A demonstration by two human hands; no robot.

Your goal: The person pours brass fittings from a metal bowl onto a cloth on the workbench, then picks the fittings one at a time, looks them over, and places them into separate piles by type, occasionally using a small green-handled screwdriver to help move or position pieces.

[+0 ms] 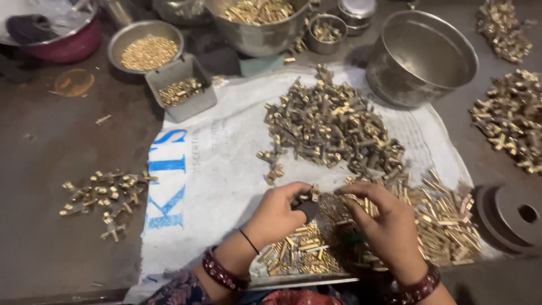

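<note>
Small heap of brass bits (107, 195) on dark floor at 9 o'clock, well apart from my hands. White sack cloth (220, 169) spread in middle. My left hand (276, 217) at 6 o'clock: fingers curled shut, pinching small brass piece (314, 193) with dark part under it. My right hand (384, 226) just beside, at 5 o'clock: fingers bent, tips touching same piece; cannot tell if gripping. Gold pins pile (440, 220) under right hand. Big dull heap (333, 127) at 12 o'clock. Steel pot (420, 56) at 1 o'clock.
</note>
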